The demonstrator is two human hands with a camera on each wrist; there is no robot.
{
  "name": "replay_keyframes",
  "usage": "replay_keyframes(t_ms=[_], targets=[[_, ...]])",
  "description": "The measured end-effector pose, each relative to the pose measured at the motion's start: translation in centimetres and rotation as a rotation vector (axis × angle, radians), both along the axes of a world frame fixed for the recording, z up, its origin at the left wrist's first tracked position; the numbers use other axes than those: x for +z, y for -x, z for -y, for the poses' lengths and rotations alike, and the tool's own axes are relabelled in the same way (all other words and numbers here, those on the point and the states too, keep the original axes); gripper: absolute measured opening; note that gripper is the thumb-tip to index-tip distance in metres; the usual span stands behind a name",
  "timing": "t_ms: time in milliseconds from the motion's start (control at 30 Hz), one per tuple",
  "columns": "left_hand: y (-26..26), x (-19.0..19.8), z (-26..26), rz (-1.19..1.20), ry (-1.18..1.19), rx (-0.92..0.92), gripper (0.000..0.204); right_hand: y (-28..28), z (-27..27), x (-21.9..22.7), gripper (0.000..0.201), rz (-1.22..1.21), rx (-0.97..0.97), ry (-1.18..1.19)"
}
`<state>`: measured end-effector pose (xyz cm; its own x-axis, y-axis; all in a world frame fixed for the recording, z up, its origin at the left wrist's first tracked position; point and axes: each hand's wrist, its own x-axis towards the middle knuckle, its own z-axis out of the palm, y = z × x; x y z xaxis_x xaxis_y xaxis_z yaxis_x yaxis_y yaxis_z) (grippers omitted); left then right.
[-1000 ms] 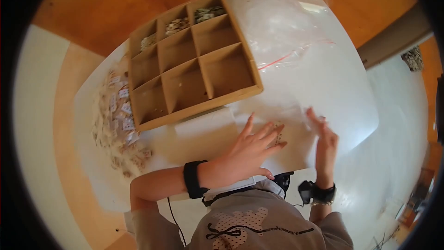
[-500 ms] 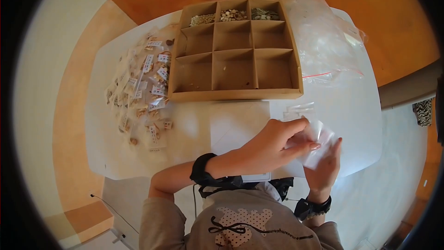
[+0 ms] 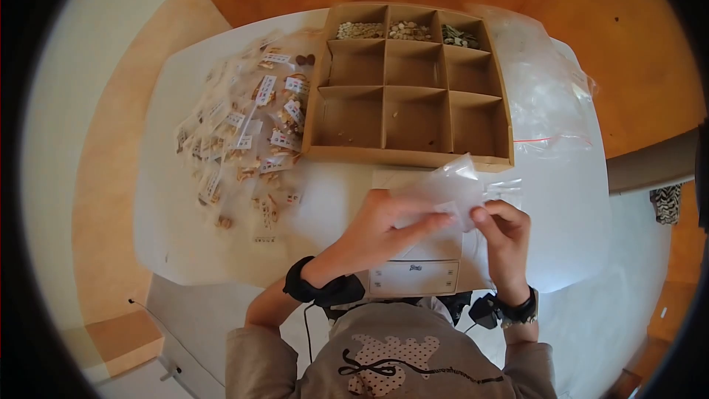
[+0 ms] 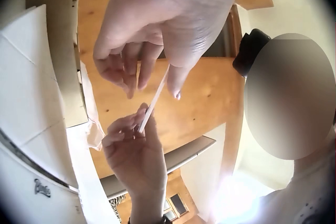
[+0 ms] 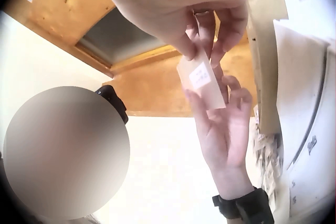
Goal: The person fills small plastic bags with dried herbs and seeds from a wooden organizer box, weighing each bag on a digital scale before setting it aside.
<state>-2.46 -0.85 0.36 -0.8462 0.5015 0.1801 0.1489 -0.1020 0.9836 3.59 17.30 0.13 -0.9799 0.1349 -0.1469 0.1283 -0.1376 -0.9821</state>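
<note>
A small see-through plastic bag [image 3: 452,183] is held up between both hands, above the front of the white table [image 3: 576,214]. My left hand [image 3: 380,229] pinches its left side between thumb and fingers. At the lower right edge, my right hand [image 3: 506,240] grips it with thumb and fingertips. In the right wrist view a white label [image 5: 200,75] with small dark print shows on the bag's face. The left wrist view shows the bag [image 4: 154,102] nearly edge-on, flat and thin.
A divided cardboard box [image 3: 413,157] stands behind the hands, its far compartments holding small pale and greenish pieces. Many labelled packets [image 3: 244,140] lie heaped at left. A large clear bag [image 3: 543,89] lies at right. A white printed panel [image 3: 413,278] is at the table's front.
One second ago both hands were spread over the table. Half a second ago they had a bag at the right; now it is raised and further left. The head view has turned.
</note>
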Motion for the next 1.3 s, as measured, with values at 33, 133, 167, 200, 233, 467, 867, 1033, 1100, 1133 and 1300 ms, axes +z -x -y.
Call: replay_keyframes(t_ms=[33,133,167,200,233,467,867,1033,1100,1133,1300], targets=[[0.1,-0.3,0.4,0.056,0.012,-0.001,0.019,0.5,0.4,-0.2,0.010,-0.004,0.031,0.024],[0.7,-2.1,1.7,0.269,0.076,0.057,0.016,2.4,1.1,0.3,0.014,0.049,0.183,-0.166],[0.9,-2.4,1.9,0.282,0.054,0.101,0.015,3.2,0.8,0.5,0.015,0.025,0.206,-0.226],[1.1,-2.6,2.0,0.296,0.035,0.148,0.014,4.1,0.6,0.8,0.016,0.002,0.230,-0.283],[1.3,-2.8,2.2,0.312,0.017,0.197,0.013,5.4,0.3,1.0,0.017,-0.020,0.258,-0.340],[3.0,-3.2,3.9,0.388,-0.168,0.344,0.017,21.5,-3.6,3.0,0.026,-0.407,0.198,-0.931],[3.8,-2.3,4.8,0.467,-0.066,0.386,0.028,35.0,-5.2,1.0,0.030,-0.375,0.292,-1.529],[3.9,-2.3,5.1,0.470,-0.086,0.441,0.020,34.6,-7.1,-2.0,0.032,-0.245,0.555,-1.595],[3.9,-2.4,5.3,0.460,-0.093,0.458,0.017,34.8,-6.7,-2.1,0.034,-0.231,0.466,-1.641],[3.9,-2.4,5.2,0.457,-0.096,0.466,0.016,35.1,-6.2,-1.8,0.036,-0.229,0.365,-1.654],[4.0,-2.7,5.1,0.456,-0.074,0.477,0.014,33.9,-0.9,0.7,0.037,-0.422,0.340,-1.446]])
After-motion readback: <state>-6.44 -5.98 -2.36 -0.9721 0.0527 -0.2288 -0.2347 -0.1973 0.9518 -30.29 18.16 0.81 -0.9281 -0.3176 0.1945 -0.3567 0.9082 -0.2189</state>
